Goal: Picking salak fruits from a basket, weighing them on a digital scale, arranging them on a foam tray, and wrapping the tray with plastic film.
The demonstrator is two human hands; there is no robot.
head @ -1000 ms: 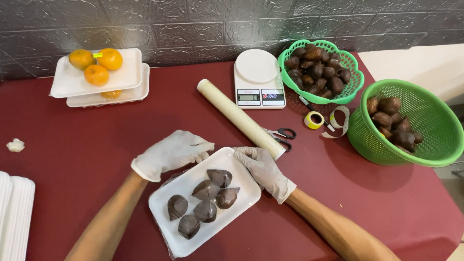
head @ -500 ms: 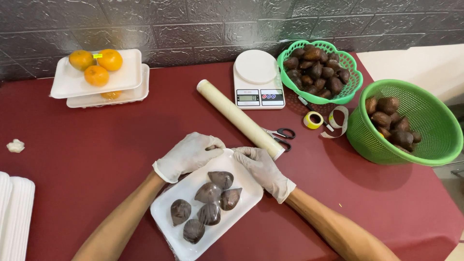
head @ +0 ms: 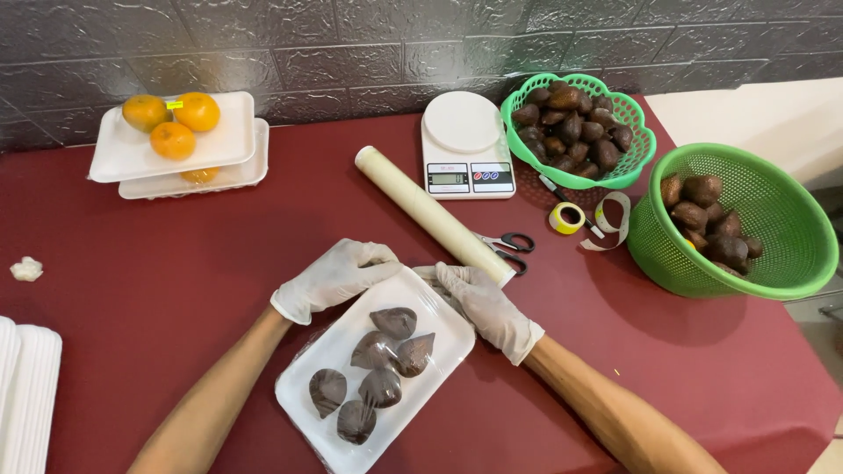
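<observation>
A white foam tray (head: 430, 316) with several dark brown scaly fruits (head: 378, 360) lies on the red table, covered by clear film. My left hand (head: 338, 274), in a white glove, grips the tray's far left edge. On the tray's far right corner rests my right hand (head: 479, 298), also gloved, pressing the film there. The roll of cling film (head: 430, 213) lies just beyond both hands.
Scissors (head: 511, 247), a yellow tape roll (head: 566, 218) and a white kitchen scale (head: 465, 145) sit behind. Two green baskets (head: 637, 162) (head: 790, 263) hold brown fruits. Stacked foam trays (head: 132, 158) with oranges (head: 172, 125) stand far left; more trays (head: 26, 386) at the left edge.
The tray has slid slightly right and turned. My left hand moved right along its far edge toward my right hand, which stayed at the corner.
</observation>
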